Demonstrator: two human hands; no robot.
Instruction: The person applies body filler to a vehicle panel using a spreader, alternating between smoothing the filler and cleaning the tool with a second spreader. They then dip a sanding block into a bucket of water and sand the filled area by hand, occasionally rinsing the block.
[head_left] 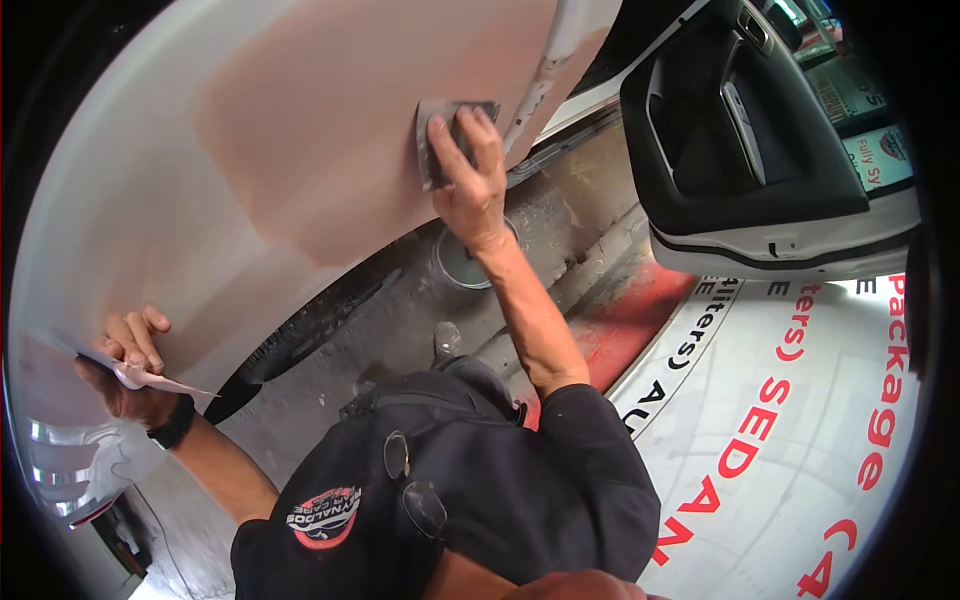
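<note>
My right hand point(470, 185) presses a flat grey spreader point(432, 160) against the car's body panel, fingers laid over it. Around and left of it, a broad patch of pinkish filler point(300, 140) covers the pale panel point(150, 190). Lower left, my left hand point(130, 385) grips a thin plate point(172, 384) with pinkish material on it. This plate is tilted nearly edge-on, close to the panel, so its full face is hidden. A dark watch band is on my left wrist.
A round can point(462, 268) stands on the grey floor below the panel, partly behind my right forearm. A car door point(740, 130) hangs open at upper right. A printed white banner point(790, 400) spreads along the right. The tyre point(310, 320) shows under the panel.
</note>
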